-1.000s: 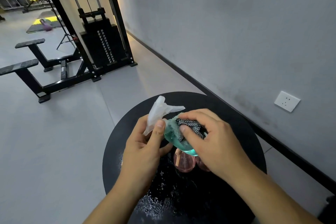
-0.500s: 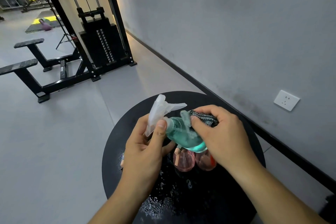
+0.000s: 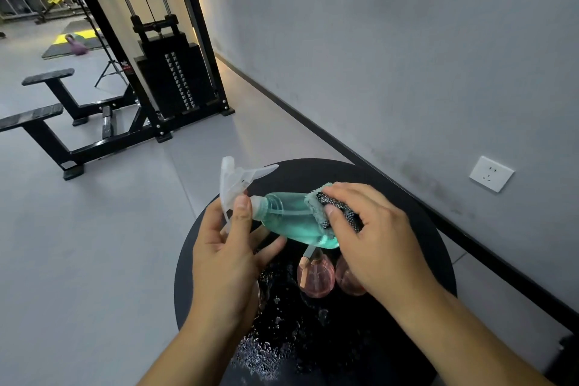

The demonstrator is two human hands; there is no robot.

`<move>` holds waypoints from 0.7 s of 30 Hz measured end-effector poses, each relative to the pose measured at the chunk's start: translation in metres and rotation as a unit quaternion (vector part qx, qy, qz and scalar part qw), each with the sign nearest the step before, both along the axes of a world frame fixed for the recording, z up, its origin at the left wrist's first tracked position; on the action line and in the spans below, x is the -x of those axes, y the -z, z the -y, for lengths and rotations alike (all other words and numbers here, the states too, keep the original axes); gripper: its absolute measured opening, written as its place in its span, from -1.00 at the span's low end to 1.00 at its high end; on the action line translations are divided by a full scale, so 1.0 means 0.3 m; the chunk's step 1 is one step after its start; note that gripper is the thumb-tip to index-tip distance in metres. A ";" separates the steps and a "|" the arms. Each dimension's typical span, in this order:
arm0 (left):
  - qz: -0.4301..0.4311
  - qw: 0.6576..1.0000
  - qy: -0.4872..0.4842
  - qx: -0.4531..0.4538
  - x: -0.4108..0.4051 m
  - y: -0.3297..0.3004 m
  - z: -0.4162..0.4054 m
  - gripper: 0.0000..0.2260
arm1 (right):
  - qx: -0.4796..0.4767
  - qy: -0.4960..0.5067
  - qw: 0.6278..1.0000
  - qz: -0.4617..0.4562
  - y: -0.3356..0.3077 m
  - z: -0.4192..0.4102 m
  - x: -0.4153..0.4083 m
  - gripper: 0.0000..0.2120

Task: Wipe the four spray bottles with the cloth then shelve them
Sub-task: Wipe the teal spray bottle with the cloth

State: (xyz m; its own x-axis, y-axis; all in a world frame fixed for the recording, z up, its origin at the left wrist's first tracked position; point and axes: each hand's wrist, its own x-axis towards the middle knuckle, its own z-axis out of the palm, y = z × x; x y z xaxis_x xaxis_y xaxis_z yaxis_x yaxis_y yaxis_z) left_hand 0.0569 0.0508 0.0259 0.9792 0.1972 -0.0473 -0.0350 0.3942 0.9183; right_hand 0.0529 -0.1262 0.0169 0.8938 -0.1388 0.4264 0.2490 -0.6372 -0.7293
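The right hand (image 3: 372, 235), right of centre in the frame, pinches a folded cloth (image 3: 329, 210) between thumb and fingers and presses it onto the base end of a teal spray bottle (image 3: 291, 219), so the cloth wraps the curve of the plastic as it rubs. The left hand (image 3: 225, 247), just left of centre, is curled round the bottle's neck below the white trigger head (image 3: 238, 178), thumb on top; holding it there tips the bottle on its side and leaves the whole body bare for wiping. The bottle is held in the air above a round black table (image 3: 416, 229) in the lower middle of the frame. Directly beneath it two pink spray bottles (image 3: 315, 279) stand touching each other; a fourth may be hidden behind the left hand, though that cannot be told. Water droplets (image 3: 266, 351) spot the tabletop toward the bottom edge. No shelf for the bottles can be picked out, so shelving appears some way off.
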 end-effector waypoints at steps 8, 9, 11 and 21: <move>-0.016 1.000 0.002 0.023 -0.005 -0.009 -0.022 -0.87 | 0.049 -0.067 0.996 0.034 0.011 -0.048 0.026 -0.63; -0.016 0.999 -0.001 0.028 -0.007 -0.013 -0.026 -0.87 | 0.029 -0.054 0.998 0.028 0.008 -0.039 0.021 -0.63; -0.015 0.999 -0.006 0.031 -0.012 -0.017 -0.032 -0.87 | 0.005 -0.023 1.000 0.013 0.007 -0.024 0.011 -0.64; -0.023 0.999 0.000 0.022 -0.019 -0.015 -0.040 -0.85 | -0.008 -0.042 0.999 0.007 0.002 -0.034 0.021 -0.64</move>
